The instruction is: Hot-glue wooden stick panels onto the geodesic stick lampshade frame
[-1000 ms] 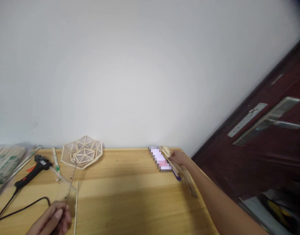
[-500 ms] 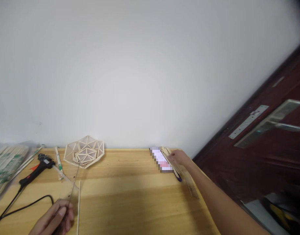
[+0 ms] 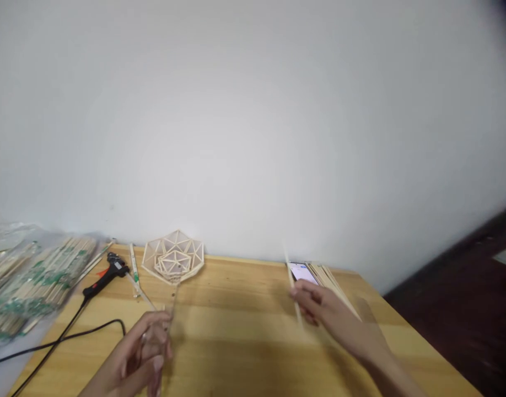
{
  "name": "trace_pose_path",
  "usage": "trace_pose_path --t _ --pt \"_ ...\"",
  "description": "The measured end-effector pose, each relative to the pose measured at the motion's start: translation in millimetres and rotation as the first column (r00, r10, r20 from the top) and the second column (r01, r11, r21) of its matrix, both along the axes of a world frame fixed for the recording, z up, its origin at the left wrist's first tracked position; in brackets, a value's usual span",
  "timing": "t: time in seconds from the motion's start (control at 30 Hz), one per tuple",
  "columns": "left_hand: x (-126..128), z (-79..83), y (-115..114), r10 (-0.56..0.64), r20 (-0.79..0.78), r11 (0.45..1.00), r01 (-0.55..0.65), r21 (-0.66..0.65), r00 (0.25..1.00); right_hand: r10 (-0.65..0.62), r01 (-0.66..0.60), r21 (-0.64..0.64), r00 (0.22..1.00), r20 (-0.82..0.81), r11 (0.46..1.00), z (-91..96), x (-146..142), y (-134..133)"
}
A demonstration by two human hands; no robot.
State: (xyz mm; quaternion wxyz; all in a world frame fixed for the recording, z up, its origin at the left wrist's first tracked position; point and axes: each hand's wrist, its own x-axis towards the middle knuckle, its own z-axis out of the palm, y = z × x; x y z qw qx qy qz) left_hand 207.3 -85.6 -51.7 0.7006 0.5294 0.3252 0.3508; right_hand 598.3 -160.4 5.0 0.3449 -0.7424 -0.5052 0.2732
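Right hand (image 3: 321, 306) near the phone (image 3: 304, 272), thin stick (image 3: 290, 271) between pinched fingers (image 3: 306, 299), left hand (image 3: 138, 354) curled around clear strip (image 3: 173, 304)

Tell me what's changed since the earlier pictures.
The right hand has left the stick bundle and moved left and nearer the person, now holding a single stick. The left hand still grips a clear strip; the glue gun and stick frame stay put.

Pale grey wall (image 3: 245, 121) behind a wooden table (image 3: 236, 325), dark reddish door (image 3: 455, 314) at right
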Motion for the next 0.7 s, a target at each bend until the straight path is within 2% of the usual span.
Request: trace_pose_path --t 0.07,0.13,0.23,0.33,0.47,0.57,0.7 --pt "21 16.2 12 -0.115 0.022 0.993 0.114 0.043 0.993 0.161 -0.154 0.048 0.953 -0.255 0.987 -3.6 -49 13" --pt "43 27.5 30 -0.245 0.027 0.968 0.243 0.07 0.969 0.284 -0.257 0.121 0.873 -0.396 0.959 -8.4 -88 33" --pt "71 32.0 54 -0.295 -0.024 0.948 0.296 0.117 0.955 0.336 -0.242 0.243 0.796 -0.504 0.939 -19.6 -121 61" --pt "84 23.0 66 -0.277 -0.075 0.951 0.284 0.12 0.958 0.322 -0.208 0.261 0.77 -0.551 0.943 -35.2 -129 74" --pt "83 4.6 66 -0.293 -0.133 0.95 0.304 0.069 0.947 0.301 -0.212 0.219 0.775 -0.556 0.952 -53.5 -128 75" --pt "81 -4.4 64 -0.305 -0.149 0.949 0.313 0.031 0.94 0.293 -0.219 0.196 0.769 -0.568 0.956 -61.5 -130 74" --pt "84 -14.4 62 -0.318 -0.136 0.948 0.314 -0.05 0.938 0.257 -0.205 0.157 0.806 -0.532 0.966 -65.0 -135 72"
